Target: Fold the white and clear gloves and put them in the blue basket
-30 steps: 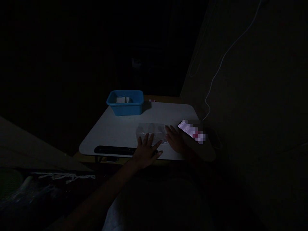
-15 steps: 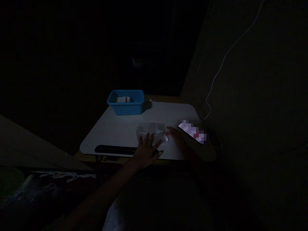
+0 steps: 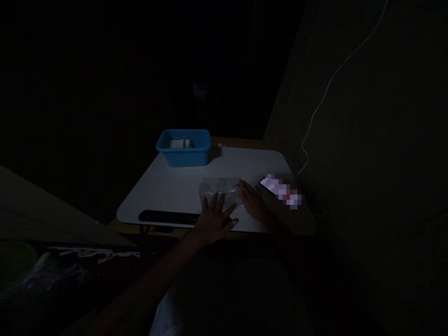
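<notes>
A clear plastic bag (image 3: 221, 184) lies flat on the white table (image 3: 168, 186), in dim light. My left hand (image 3: 213, 221) rests over its near edge with the fingers spread. On the bag's right end lies my right hand (image 3: 252, 201), its fingers stretched out and fairly close together. Neither hand is wrapped around anything. What the bag holds, if anything, is too dark to make out.
A blue plastic basin (image 3: 187, 157) with something white inside stands at the table's back left. To the right lies a lit phone (image 3: 276, 189). A dark slot (image 3: 168, 217) runs along the near edge. A white cable (image 3: 327, 88) hangs against the wall.
My right hand has moved left and onto the right end of the plastic bag, its fingers now laid along it. My left hand has stayed in place.
</notes>
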Action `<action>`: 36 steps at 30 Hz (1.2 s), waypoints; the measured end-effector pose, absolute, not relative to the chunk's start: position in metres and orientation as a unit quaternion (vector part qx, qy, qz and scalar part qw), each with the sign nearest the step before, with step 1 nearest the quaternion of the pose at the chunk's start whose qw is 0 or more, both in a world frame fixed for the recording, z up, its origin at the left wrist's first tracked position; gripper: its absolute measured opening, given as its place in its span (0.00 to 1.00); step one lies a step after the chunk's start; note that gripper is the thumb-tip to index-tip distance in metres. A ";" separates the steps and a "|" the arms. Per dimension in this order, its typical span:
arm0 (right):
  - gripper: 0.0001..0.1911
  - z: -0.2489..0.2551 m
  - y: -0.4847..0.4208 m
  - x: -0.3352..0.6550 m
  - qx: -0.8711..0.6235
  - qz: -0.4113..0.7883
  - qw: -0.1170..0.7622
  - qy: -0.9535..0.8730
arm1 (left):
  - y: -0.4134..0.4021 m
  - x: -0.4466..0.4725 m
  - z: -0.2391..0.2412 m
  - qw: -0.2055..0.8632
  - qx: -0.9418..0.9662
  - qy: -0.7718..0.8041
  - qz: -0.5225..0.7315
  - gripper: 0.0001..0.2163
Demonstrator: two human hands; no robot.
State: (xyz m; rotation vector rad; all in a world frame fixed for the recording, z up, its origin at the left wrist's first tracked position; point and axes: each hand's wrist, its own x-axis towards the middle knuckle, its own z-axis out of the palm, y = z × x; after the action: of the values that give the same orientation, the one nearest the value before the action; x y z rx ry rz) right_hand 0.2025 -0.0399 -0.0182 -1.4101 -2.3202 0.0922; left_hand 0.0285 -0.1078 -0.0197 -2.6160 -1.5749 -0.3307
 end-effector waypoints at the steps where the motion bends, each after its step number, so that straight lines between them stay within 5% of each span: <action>1: 0.23 -0.018 -0.037 0.203 -0.513 0.032 0.218 -0.830 | -0.108 0.029 -0.019 0.035 -0.851 -0.514 -0.106 0.25; 11: 0.24 -0.020 -0.028 0.213 -0.480 0.072 0.355 -0.799 | -0.108 0.030 -0.022 0.054 -0.849 -0.508 -0.132 0.25; 19: 0.21 -0.016 -0.049 0.207 -0.426 0.029 0.221 -0.877 | -0.109 0.030 -0.021 0.036 -0.850 -0.511 -0.124 0.25; 36: 0.25 -0.020 -0.061 0.209 -0.448 -0.045 0.146 -0.881 | -0.110 0.030 -0.020 0.018 -0.847 -0.518 -0.117 0.26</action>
State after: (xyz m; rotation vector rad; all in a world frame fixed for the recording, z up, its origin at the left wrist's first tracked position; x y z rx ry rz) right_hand 0.2089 -0.0606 -0.0201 -1.2905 -2.5361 -0.1282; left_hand 0.0299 -0.1104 -0.0195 -2.6318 -1.6072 -0.3624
